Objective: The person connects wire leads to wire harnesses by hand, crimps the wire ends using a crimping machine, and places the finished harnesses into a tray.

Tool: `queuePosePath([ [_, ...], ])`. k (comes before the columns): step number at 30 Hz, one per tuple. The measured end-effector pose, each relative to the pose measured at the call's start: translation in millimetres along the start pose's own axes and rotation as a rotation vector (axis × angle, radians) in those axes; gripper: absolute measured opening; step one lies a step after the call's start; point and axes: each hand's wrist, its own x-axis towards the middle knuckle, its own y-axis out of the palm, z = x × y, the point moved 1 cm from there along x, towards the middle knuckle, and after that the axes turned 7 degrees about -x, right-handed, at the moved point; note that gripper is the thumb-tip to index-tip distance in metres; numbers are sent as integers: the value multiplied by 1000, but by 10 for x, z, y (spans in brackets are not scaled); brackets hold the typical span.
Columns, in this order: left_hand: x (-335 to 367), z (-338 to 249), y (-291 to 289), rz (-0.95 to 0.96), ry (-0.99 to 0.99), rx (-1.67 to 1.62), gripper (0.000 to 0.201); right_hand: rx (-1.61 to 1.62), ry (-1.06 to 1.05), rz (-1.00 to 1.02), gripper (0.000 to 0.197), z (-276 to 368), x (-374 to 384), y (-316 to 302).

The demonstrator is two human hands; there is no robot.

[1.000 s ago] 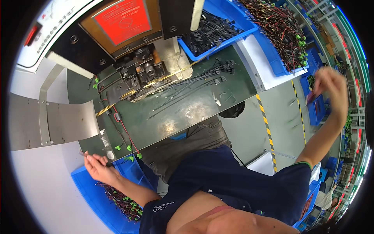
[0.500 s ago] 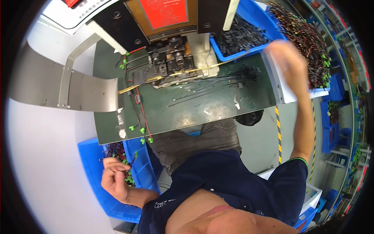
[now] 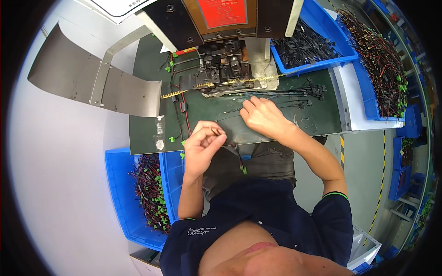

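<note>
My left hand (image 3: 202, 146) is raised just off the front edge of the green worktable (image 3: 207, 138). Its fingers pinch a short wire lead (image 3: 235, 148), whose green connector end hangs down over my lap. On the tabletop lies a loose bundle of thin black wires (image 3: 294, 92) with black connectors at their right ends. My right hand (image 3: 264, 117) rests at the left part of these wires, fingers curled in; what they grip is hidden. Behind both hands stands a crimping machine (image 3: 228, 64), with a yellowish terminal strip (image 3: 177, 94) running through it.
Black connector leads fill a blue bin (image 3: 322, 64) at the back right; red and black wires with green connectors overflow another bin (image 3: 373, 108). At lower left stands a blue bin (image 3: 120, 198) of similar leads. A curved metal chute (image 3: 133, 94) borders the machine's left side.
My left hand has come up from the lower left bin to the table front, carrying a wire lead. My right hand has moved from the right-hand bins onto the black wires.
</note>
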Motion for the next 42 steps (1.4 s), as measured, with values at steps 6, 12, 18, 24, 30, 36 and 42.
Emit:
queuePosePath([
  [6, 112, 157, -107, -119, 16, -55, 12, 261, 203, 65, 9, -166, -4, -322],
  [12, 145, 128, -108, -227, -45, -90, 17, 777, 507, -58, 13, -312, -81, -865],
  [18, 153, 35, -115, -196, 171, 310, 14, 1177, 715, -13, 13, -24, -201, -765],
  [24, 103, 65, -143, -226, 18, -61, 18, 1408, 755, -11, 12, 432, -239, -511],
  [30, 69, 76, -136, -234, 4, -111, 17, 1418, 749, 31, 13, 615, -221, -346],
  [36, 76, 67, -152, -210, 23, -138, 13, 1391, 701, 37, 14, 628, -158, -394],
  [42, 53, 104, -72, -76, 42, -154, 7, 1221, 561, -174, 10, 591, -5, -396],
])
